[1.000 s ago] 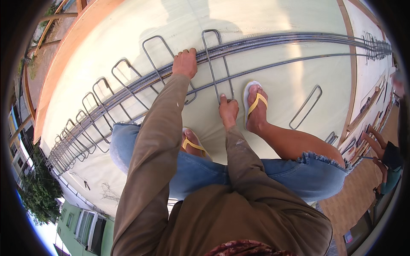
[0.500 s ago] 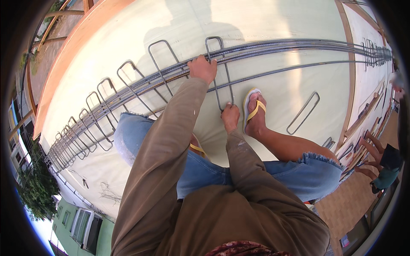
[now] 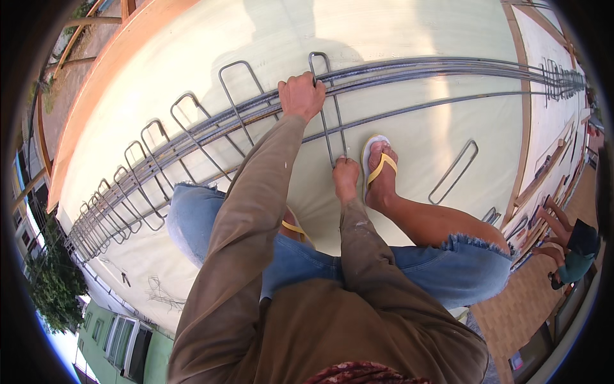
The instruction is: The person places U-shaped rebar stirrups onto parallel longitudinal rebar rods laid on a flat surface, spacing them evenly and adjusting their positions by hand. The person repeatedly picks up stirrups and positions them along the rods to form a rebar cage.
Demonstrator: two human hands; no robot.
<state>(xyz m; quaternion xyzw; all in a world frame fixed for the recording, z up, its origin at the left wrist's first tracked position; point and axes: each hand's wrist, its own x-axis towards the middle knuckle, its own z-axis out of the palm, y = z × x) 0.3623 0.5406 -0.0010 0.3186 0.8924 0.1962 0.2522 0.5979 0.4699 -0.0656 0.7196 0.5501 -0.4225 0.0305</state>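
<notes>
My left hand [image 3: 302, 96] is closed around the long ribbed steel bars [image 3: 435, 72], which run across the pale panel in a bundle. Its knuckles are beside one side of a rectangular wire stirrup [image 3: 329, 144] that encircles the bars. My right hand [image 3: 346, 173] pinches the near end of this stirrup, while its far end rises beyond the bundle. Left of my hands, another stirrup [image 3: 237, 102] loops around the bars, and several more follow toward the far left. What my left fingertips touch under the bars is hidden.
A loose stirrup [image 3: 453, 171] lies to the right of my sandalled foot [image 3: 382, 163]. A wooden strip [image 3: 526, 121] edges the panel there, with more stirrups [image 3: 563, 80] bunched beyond it. Another person [image 3: 572, 256] is at the far right. An orange beam [image 3: 115, 70] borders the left.
My left hand has shifted slightly along the bars and turned, with its knuckles now up. The right hand still holds the stirrup's near end, almost in the same place.
</notes>
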